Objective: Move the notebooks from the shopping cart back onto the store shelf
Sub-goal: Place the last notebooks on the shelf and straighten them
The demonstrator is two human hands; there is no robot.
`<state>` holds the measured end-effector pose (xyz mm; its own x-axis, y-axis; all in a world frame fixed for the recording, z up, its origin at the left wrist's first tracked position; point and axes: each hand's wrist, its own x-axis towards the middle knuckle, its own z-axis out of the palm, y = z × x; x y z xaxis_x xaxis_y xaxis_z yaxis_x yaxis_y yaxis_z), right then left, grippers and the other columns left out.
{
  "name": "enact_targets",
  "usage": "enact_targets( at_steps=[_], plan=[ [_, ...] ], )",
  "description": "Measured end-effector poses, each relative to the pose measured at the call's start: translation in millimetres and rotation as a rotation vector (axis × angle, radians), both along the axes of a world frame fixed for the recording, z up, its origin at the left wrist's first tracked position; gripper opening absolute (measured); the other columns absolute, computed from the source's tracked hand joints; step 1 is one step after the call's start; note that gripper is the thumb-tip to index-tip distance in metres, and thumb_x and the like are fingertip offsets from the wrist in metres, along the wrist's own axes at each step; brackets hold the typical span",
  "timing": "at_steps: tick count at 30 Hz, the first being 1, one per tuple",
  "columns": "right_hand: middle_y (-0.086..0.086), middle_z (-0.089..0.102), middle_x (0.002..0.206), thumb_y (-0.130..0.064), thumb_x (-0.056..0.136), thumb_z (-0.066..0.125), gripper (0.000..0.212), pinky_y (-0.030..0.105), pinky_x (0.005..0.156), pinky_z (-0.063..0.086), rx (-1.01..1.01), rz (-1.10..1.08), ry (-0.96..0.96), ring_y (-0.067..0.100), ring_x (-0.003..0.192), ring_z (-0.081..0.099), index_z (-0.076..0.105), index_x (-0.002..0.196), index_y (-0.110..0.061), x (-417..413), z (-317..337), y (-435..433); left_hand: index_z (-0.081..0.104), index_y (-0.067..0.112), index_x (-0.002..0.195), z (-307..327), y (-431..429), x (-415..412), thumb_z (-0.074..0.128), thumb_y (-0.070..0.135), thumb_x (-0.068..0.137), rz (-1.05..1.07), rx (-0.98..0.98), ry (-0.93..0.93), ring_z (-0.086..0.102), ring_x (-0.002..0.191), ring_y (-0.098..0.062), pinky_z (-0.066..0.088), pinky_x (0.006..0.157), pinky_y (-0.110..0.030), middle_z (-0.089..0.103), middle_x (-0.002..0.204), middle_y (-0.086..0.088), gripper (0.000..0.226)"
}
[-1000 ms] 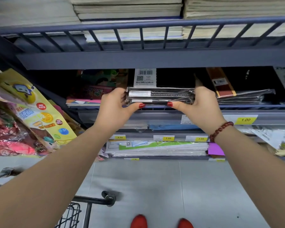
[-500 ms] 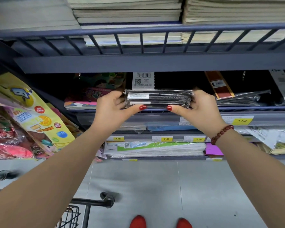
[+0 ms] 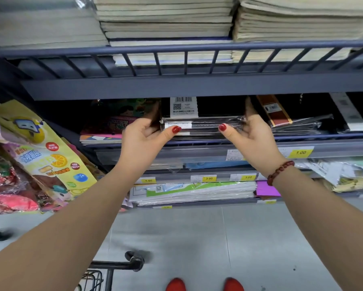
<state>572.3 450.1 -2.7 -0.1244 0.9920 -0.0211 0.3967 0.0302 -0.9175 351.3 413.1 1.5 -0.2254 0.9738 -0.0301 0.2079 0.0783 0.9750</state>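
So from my head cam: I've got the stack of notebooks (image 3: 201, 128), dark covers in clear plastic wrap, sitting on the store shelf (image 3: 197, 89) right at its front edge. My left hand (image 3: 144, 136) is clamped on the stack's left end, thumb across the front, and my right hand (image 3: 248, 131) grips the right end the same way, fingers reaching back along the side. One shelf up there are piles of pale exercise books (image 3: 166, 19) behind a barred rail. On the same shelf as my stack, colourful kids' books (image 3: 113, 127) lie just left of it and more wrapped dark notebooks (image 3: 298, 124) just right, so the slot is snug on both sides with dark open room behind. The shopping cart (image 3: 113, 267) only shows its handle and a bit of wire basket at the bottom edge; can't see what's in it. Compared with a second ago, the stack is pushed further back under the upper shelf and both thumbs have moved up onto its front face.
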Motion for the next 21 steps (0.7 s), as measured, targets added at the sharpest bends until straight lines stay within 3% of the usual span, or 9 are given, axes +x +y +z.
enact_targets(
  at_steps=[1, 3, 6, 8, 10, 12, 15, 18, 21],
  plan=[
    [0.006, 0.063, 0.104, -0.045, 0.083, 0.06, 0.07, 0.024, 0.082, 0.052, 0.027, -0.025, 0.04, 0.006, 0.091, 0.059, 0.037, 0.14, -0.013, -1.9, 0.2, -1.5, 0.062, 0.007, 0.114, 0.9, -0.4, -0.7, 0.073, 0.014, 0.078, 0.02, 0.018, -0.009, 0.064, 0.089, 0.01, 0.051, 0.083, -0.012, 0.067, 0.102, 0.007, 0.038],
    [-0.003, 0.042, 0.06, -0.037, 0.09, 0.054, 0.013, 0.015, 0.052, 0.036, 0.114, -0.098, 0.031, -0.001, 0.05, 0.036, 0.053, 0.094, -0.025, -6.5, 0.7, -7.0, 0.064, 0.006, 0.113, 3.3, 1.1, -1.9, 0.072, 0.018, 0.081, 0.08, 0.071, 0.023, 0.065, 0.084, 0.001, 0.056, 0.083, -0.022, 0.068, 0.097, 0.001, 0.035],
    [-0.005, 0.026, 0.056, -0.023, 0.096, 0.05, 0.036, 0.014, 0.045, 0.024, 0.157, -0.211, 0.043, 0.002, 0.045, 0.024, 0.034, 0.066, -0.032, -17.5, 2.1, -12.0, 0.068, -0.006, 0.087, 3.9, 2.4, -1.7, 0.072, 0.033, 0.081, 0.09, 0.089, 0.023, 0.06, 0.079, -0.015, 0.055, 0.075, -0.038, 0.066, 0.083, -0.005, 0.04],
    [-0.003, 0.029, 0.056, -0.021, 0.097, 0.05, 0.034, 0.015, 0.045, 0.027, 0.156, -0.241, 0.069, 0.002, 0.046, 0.026, 0.037, 0.069, -0.036, -21.4, 5.0, -15.0, 0.047, -0.011, 0.062, 3.3, 2.4, -2.2, 0.071, 0.042, 0.077, 0.084, 0.112, 0.044, 0.039, 0.064, -0.014, 0.037, 0.062, -0.03, 0.045, 0.064, -0.005, 0.06],
    [0.008, 0.038, 0.057, -0.023, 0.096, 0.051, 0.025, 0.023, 0.047, 0.035, 0.172, -0.256, 0.073, 0.013, 0.05, 0.033, 0.053, 0.072, -0.024, -21.1, 4.0, -17.4, 0.041, -0.012, 0.06, 1.3, 2.0, -1.9, 0.071, 0.035, 0.081, 0.077, 0.13, 0.044, 0.03, 0.063, -0.017, 0.029, 0.061, -0.03, 0.037, 0.062, -0.006, 0.06],
    [0.014, 0.046, 0.061, -0.025, 0.096, 0.053, 0.021, 0.033, 0.053, 0.038, 0.181, -0.257, 0.061, 0.024, 0.056, 0.036, 0.062, 0.081, -0.013, -19.4, 3.0, -19.6, 0.049, -0.016, 0.067, -0.8, 0.5, -2.6, 0.071, 0.032, 0.082, 0.07, 0.138, 0.016, 0.035, 0.066, -0.016, 0.034, 0.062, -0.03, 0.045, 0.067, -0.006, 0.055],
    [0.02, 0.066, 0.08, -0.027, 0.095, 0.054, 0.014, 0.043, 0.07, 0.052, 0.165, -0.235, 0.042, 0.033, 0.071, 0.058, 0.064, 0.102, -0.021, -16.7, 6.8, -19.1, 0.064, -0.006, 0.072, 3.2, -0.8, -0.5, 0.072, 0.025, 0.082, 0.093, 0.1, 0.003, 0.049, 0.068, -0.008, 0.046, 0.069, -0.023, 0.059, 0.071, 0.0, 0.034],
    [-0.005, 0.068, 0.092, -0.026, 0.094, 0.056, 0.034, 0.026, 0.088, 0.053, 0.111, -0.178, -0.001, 0.007, 0.086, 0.065, 0.058, 0.125, -0.013, -10.7, 16.0, -19.6, 0.07, 0.008, 0.098, 12.2, -5.5, 2.1, 0.071, 0.017, 0.082, 0.096, 0.066, 0.014, 0.062, 0.08, 0.009, 0.049, 0.082, -0.01, 0.068, 0.085, 0.011, 0.018],
    [-0.016, 0.058, 0.105, -0.023, 0.091, 0.06, 0.042, 0.011, 0.09, 0.046, 0.12, -0.105, -0.049, -0.005, 0.097, 0.057, 0.053, 0.131, -0.011, 1.0, 25.6, -27.4, 0.065, 0.007, 0.113, 16.0, -15.5, 4.1, 0.073, 0.017, 0.081, 0.125, 0.088, 0.051, 0.064, 0.103, -0.007, 0.049, 0.096, -0.021, 0.067, 0.108, -0.003, 0.035]
  ],
)
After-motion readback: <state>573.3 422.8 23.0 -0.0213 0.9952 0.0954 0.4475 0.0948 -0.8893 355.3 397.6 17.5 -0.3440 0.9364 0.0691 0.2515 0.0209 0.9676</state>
